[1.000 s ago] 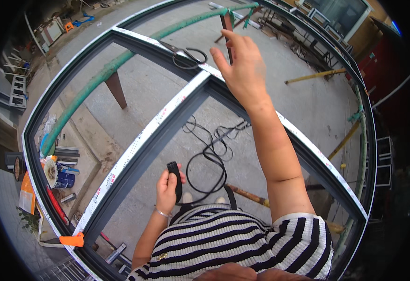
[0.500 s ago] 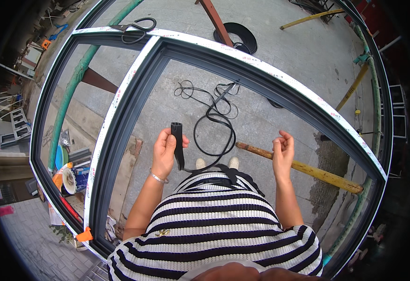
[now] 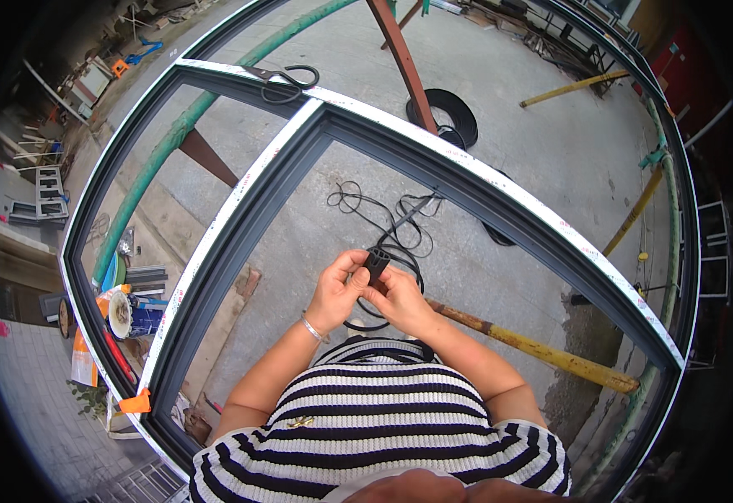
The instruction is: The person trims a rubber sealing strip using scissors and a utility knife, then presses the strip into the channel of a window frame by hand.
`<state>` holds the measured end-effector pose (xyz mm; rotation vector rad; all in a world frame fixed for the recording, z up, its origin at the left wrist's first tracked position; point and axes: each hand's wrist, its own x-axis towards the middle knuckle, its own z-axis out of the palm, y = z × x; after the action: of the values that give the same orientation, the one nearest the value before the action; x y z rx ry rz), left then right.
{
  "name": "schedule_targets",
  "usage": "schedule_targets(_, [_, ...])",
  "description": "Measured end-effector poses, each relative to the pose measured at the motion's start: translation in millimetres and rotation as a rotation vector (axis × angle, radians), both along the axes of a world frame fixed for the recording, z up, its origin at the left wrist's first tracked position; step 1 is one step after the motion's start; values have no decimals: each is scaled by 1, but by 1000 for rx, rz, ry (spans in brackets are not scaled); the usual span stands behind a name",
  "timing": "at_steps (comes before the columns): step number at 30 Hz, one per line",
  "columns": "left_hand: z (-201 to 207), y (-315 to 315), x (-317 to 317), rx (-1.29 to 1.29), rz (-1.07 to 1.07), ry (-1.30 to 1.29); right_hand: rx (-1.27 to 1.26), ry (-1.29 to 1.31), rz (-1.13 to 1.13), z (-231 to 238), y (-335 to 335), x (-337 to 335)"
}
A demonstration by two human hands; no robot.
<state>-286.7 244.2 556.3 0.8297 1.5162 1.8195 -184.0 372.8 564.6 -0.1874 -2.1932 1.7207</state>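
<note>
I hold the end of a black rubber seal strip [image 3: 376, 261] in front of my body, its hollow cut end facing up. My left hand [image 3: 339, 292] pinches it from the left, thumb pressed on its side. From the right, my right hand [image 3: 403, 300] closes its fingers on the same piece, just below the end. More thin black strip [image 3: 351, 199] lies in loose loops on the ground beyond my hands. Around me is a large window frame [image 3: 467, 159], dark inside with white film on its top faces. A pair of black-handled scissors [image 3: 287, 81] rests on its far left bar.
Green pipes [image 3: 150, 155] run under the frame. A yellow pole [image 3: 542, 350] slants at right, and a brown bar [image 3: 401, 63] stands beyond. A black coil [image 3: 454, 117] lies on the concrete. At left are a bucket [image 3: 144, 318] and an orange clamp-like piece [image 3: 136, 402] on the frame.
My right hand has come in from the right and closed on the strip. My left hand has brought the strip's end toward the middle. The view has shifted slightly.
</note>
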Motion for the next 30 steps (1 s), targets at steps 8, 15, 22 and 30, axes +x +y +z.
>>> schedule_targets(8, [-34, -52, -13, -195, -123, 33, -253, 17, 106, 60, 3, -21])
schedule_targets(15, [-12, -78, -50, -238, -32, -33, -600, 250, 66, 112, 75, -49])
schedule_targets(22, [41, -75, -61, -359, -150, 422, -568, 289, -82, 86, 69, 21])
schedule_targets(30, [9, -69, -61, -480, -213, 469, -767, 222, -274, 47, 47, 48])
